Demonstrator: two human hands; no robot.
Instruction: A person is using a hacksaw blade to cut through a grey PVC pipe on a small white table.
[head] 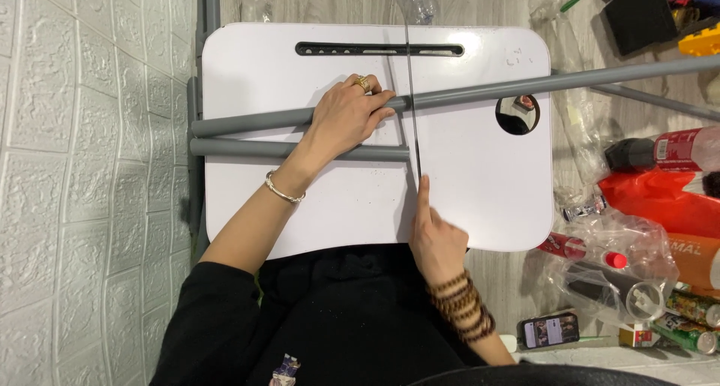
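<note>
A white lap table [480, 198] lies in front of me. Two grey pipes lie across it: a long pipe [480, 93] running from the left edge out past the right side, and a shorter pipe [240, 147] just below it. My left hand [346, 117], with a ring and a bracelet, presses down on the long pipe and grips it. My right hand [436, 240], with bead bracelets on the wrist, holds the near end of a thin dark blade [410, 86]. The index finger lies along the blade. The blade crosses the long pipe right beside my left fingertips.
The table has a long black slot [379, 50] at the far edge and a round hole [517, 114] on the right. Plastic bottles [660, 150], bags and cans crowd the floor at right, with a phone [550, 330] near them. A white textured wall [90, 168] stands at left.
</note>
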